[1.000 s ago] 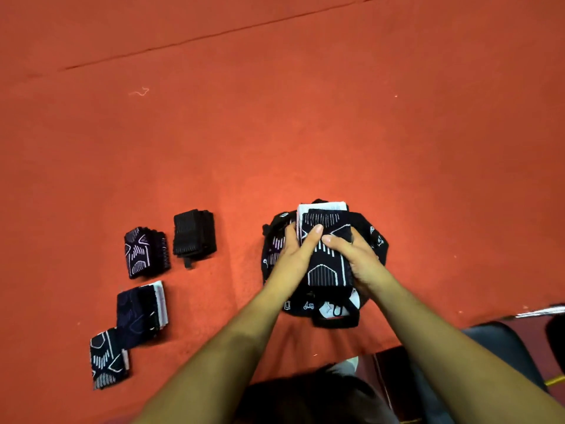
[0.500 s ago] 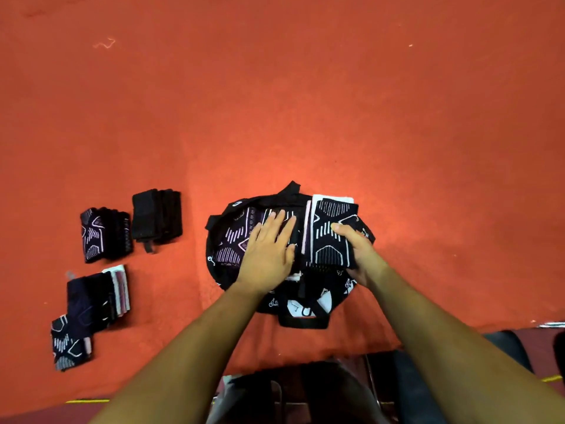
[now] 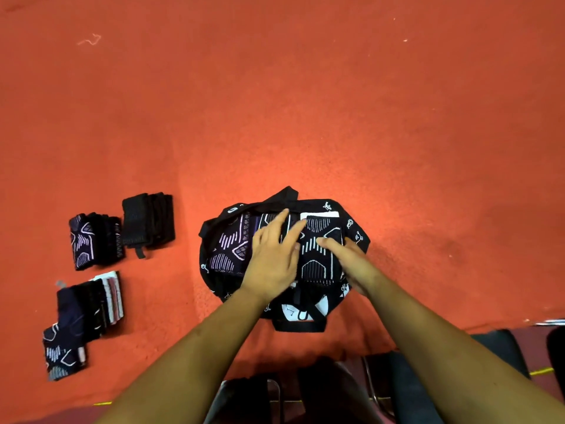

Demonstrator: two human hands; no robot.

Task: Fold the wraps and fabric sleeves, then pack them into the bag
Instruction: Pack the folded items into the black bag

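A black bag [image 3: 351, 224] with white prints lies open on the red surface, near the front edge. Two folded patterned sleeves lie inside: a purple-and-white one [image 3: 230, 249] on the left and a black-and-white one [image 3: 318, 261] on the right. My left hand [image 3: 272, 261] rests flat on the contents between them, its straight fingertips reaching the black-and-white sleeve. My right hand [image 3: 351, 261] holds that sleeve at its right edge, thumb on top and fingers tucked down beside it.
Folded pieces lie in stacks at the left: black wraps [image 3: 148, 221], a patterned stack [image 3: 94, 240], a navy-and-white stack [image 3: 91, 304] and a patterned piece [image 3: 62, 353]. The red surface [image 3: 305, 102] stretches far beyond the bag. Chair frames [image 3: 376, 390] show below its front edge.
Both hands lowered the black-and-white sleeve into the bag's right side. My left hand then moved from the purple sleeve to the middle, fingers reaching right.
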